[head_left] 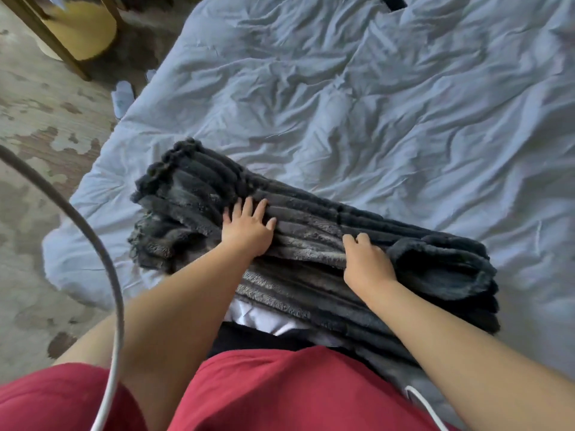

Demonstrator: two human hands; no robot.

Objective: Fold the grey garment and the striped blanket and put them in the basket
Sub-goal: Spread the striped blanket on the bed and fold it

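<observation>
The striped blanket [311,241], dark grey and ribbed with a plush pile, lies folded in a long thick stack across the near edge of the bed. My left hand [247,227] lies flat on its top with fingers spread. My right hand [367,259] has its fingers curled, pinching a fold of the blanket's upper layer near the middle. A piece of grey fabric [401,377] shows under the blanket at the near right; whether it is the grey garment is unclear. No basket is in view.
The bed is covered by a wrinkled pale blue duvet [373,104]. A worn floor [37,126] lies to the left, with a wooden furniture leg [46,35] and a yellow object [84,29] at top left. A white cable [109,275] hangs close to the camera.
</observation>
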